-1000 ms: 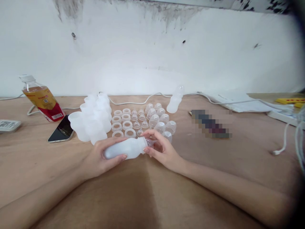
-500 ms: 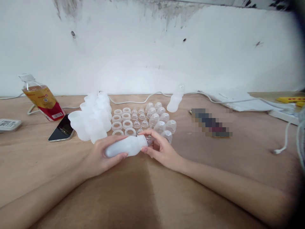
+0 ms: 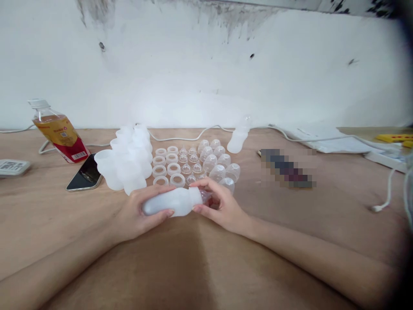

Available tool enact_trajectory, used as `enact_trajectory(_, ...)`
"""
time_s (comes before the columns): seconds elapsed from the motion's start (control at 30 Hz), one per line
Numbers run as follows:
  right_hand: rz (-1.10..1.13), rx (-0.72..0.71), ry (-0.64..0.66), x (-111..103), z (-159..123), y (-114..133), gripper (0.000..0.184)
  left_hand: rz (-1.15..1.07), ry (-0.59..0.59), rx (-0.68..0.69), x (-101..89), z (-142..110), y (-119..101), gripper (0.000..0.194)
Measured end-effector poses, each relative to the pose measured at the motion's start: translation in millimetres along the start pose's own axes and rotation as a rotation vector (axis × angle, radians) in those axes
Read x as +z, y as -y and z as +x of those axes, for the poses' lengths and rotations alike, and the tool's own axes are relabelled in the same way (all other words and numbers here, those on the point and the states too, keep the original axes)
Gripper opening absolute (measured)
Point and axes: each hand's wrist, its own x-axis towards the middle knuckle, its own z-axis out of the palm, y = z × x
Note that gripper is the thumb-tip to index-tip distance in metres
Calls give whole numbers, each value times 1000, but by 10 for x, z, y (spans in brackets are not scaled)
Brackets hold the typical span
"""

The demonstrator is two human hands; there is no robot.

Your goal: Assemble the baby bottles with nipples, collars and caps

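A milky white baby bottle (image 3: 172,202) lies sideways between my hands, low over the table. My left hand (image 3: 138,213) wraps its base end. The fingers of my right hand (image 3: 217,202) close around the collar ring (image 3: 195,196) at the other end, where a clear nipple (image 3: 205,196) sticks out towards my palm. Just beyond are rows of loose collar rings (image 3: 159,170), clear nipples (image 3: 186,168) and domed clear caps (image 3: 210,162). White bottle bodies (image 3: 129,161) stand packed together to the left of them.
A capped bottle (image 3: 238,138) stands near the wall. On the left are a drink bottle (image 3: 64,137), a phone (image 3: 84,174) and a white device (image 3: 13,167). A blurred flat object (image 3: 287,168), a white cable (image 3: 385,193) and white bags (image 3: 322,137) lie on the right.
The hands keep their hold on the bottle, with the right fingers shifted slightly at the collar. The whole view has moved a little.
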Motion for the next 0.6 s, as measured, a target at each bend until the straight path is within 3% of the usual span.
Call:
enact_trajectory(0.1, -22, 77, 17, -17, 15, -37, 32, 12, 7, 74, 36, -18, 50, 35)
enact_trajectory(0.23, 14, 154, 9, -17, 24, -37, 33, 148, -69, 264, 95, -48, 105, 42)
enact_trajectory(0.4, 216, 371, 18, 2, 42, 90, 35, 351, -169, 467, 141, -97, 156, 49)
enact_trajectory(0.6, 369, 628, 57, -12, 54, 252, 36, 469, -236, 524, 162, -144, 145, 52)
